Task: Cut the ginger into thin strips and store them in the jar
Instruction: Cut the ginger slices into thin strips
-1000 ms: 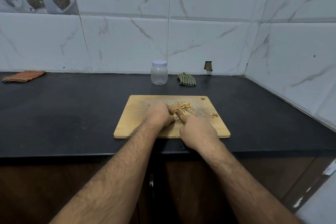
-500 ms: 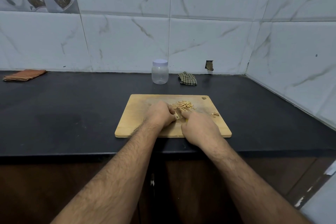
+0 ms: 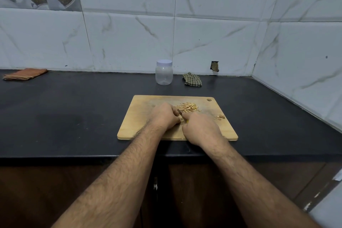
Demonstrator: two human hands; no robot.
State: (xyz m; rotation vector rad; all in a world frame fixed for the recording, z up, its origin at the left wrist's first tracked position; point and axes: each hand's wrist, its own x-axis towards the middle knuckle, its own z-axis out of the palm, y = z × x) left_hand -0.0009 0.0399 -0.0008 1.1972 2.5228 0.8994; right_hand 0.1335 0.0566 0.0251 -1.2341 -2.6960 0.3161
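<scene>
Since the earlier frames the right hand point(image 3: 200, 129) has drawn a little nearer the lower edge of the board point(image 3: 140, 116), while the left hand point(image 3: 165, 116) stays put at the frame's centre; the pile of strips point(image 3: 188, 107) looks unchanged.

Head view: both hands meet mid-board, just below the strips. The left hand's fingers are curled down over a small piece of ginger point(image 3: 182, 119), mostly hidden. The right hand is closed around a knife point(image 3: 179, 112), of which only a short dark part shows between the hands. A few scraps point(image 3: 220, 116) lie right of centre. The jar point(image 3: 164, 72), lid on, stands upper centre by the wall, well apart from the board, with a checked cloth point(image 3: 192, 79) beside it and an orange cloth point(image 3: 25, 74) at far left.

Cutting seems well along, with storing not begun. To do this step well, the left fingertips should stay tucked back from the blade, the piece held flat, and slices kept narrow and even.
</scene>
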